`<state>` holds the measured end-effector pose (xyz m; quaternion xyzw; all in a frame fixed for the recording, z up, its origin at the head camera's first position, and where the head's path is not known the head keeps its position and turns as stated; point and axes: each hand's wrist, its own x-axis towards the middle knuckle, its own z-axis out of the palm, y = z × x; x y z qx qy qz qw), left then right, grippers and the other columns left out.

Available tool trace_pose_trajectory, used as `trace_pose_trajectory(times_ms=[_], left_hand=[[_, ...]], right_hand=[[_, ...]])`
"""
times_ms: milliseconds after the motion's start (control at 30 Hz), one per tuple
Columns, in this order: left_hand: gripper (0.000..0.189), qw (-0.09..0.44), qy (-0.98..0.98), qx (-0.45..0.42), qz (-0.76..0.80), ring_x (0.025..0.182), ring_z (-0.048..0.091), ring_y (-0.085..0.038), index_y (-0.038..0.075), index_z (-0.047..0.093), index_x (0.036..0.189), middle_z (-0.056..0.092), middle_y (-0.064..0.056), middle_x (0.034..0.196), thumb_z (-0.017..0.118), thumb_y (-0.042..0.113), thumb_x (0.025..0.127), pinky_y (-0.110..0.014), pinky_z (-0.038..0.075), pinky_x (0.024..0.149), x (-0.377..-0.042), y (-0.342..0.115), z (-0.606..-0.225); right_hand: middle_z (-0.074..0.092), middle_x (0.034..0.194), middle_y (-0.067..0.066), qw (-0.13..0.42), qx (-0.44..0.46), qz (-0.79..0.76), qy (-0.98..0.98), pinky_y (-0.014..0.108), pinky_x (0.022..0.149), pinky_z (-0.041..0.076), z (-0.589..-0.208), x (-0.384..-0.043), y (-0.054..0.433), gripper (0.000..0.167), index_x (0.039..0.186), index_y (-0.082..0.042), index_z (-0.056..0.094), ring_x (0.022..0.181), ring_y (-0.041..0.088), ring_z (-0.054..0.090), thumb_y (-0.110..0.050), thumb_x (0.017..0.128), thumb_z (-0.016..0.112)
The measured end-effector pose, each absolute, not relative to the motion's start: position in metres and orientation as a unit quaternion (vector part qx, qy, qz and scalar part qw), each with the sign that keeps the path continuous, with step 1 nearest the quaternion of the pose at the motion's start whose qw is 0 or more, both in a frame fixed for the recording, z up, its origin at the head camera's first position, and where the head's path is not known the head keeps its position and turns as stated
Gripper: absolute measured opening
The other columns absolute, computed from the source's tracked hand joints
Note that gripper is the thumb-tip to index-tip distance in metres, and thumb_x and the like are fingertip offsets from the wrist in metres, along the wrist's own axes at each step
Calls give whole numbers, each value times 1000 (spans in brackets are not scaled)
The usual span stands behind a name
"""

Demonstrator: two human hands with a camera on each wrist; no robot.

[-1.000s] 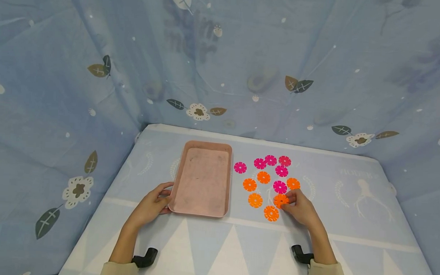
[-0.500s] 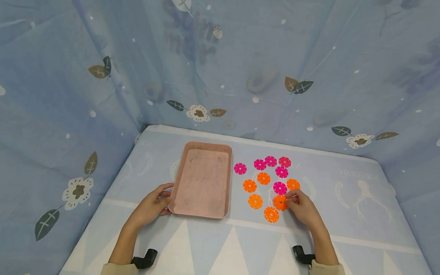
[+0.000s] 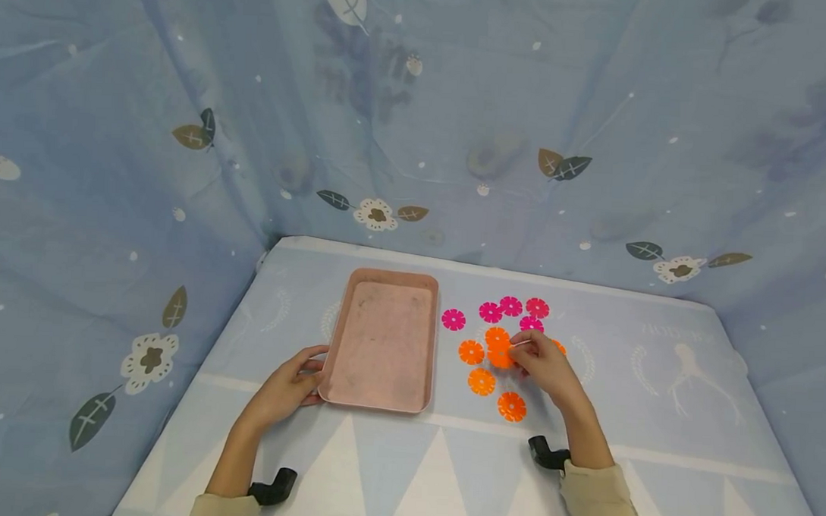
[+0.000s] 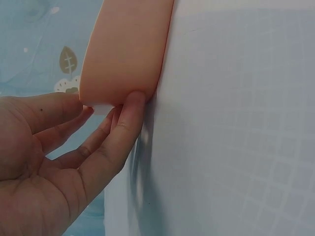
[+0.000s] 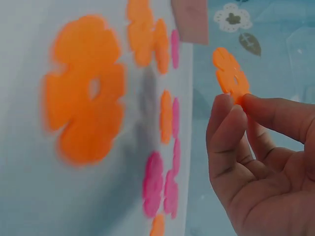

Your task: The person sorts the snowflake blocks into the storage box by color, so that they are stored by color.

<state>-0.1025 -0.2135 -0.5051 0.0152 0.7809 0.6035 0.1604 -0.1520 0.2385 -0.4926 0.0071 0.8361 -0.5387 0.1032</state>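
In the head view my left hand grips the near left corner of a shallow pink rectangular tray. The left wrist view shows the fingers pinching the tray's corner from both sides. My right hand pinches an orange snowflake-shaped plastic disc between thumb and fingertips. In the right wrist view this orange disc is raised off the table and tilted on edge. Below and around the hand lie loose orange discs and pink discs; the hand hides some of them.
Blue printed curtains hang behind and beside the table. A patterned cloth covers the tabletop. Black wrist mounts sit on both forearms. The loose discs lie to the right of the tray.
My right hand has lifted the orange disc off the table and carried it up and left over the other discs. The left hand stays on the tray.
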Motion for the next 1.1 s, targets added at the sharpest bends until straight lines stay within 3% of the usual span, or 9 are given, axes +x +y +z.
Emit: trace_pose_trajectory(times_ms=[133,367,733,967,1100], left_hand=[[50,159,782,15,603,106,64,-37,3,37,151,48,-31,134,52,3,104,-39,60,78,-103,-215,-506],[50,160,774,12,612,106,64,-37,4,38,151,47,-31,133,52,3,103,-38,60,79,-103,-217,-506],[49,159,776,6,611,104,65,-35,6,40,150,49,-28,131,52,2,103,-37,60,78,-105,-216,-511],[48,159,775,6,612,105,65,-35,5,41,150,50,-28,130,51,1,103,-38,60,79,-104,-215,-511],[48,157,775,9,612,104,65,-36,4,41,149,50,-29,130,50,1,102,-37,60,78,-103,-214,-510]], right_hand=[[63,99,18,99,-7,-561,822,32,70,56,-485,-169,217,23,119,3,55,89,42,61,-11,101,60],[63,99,18,110,-29,-583,805,48,83,57,-479,-196,175,24,119,1,55,90,43,63,-13,101,60],[64,98,18,110,-12,-686,720,55,92,53,-472,-241,99,22,119,3,56,99,54,60,-4,99,61],[65,101,20,108,21,-726,678,57,94,51,-485,-262,49,23,117,8,57,83,30,69,3,95,63],[67,104,21,112,62,-728,673,48,88,56,-498,-269,27,24,117,6,62,83,30,71,1,93,66]])
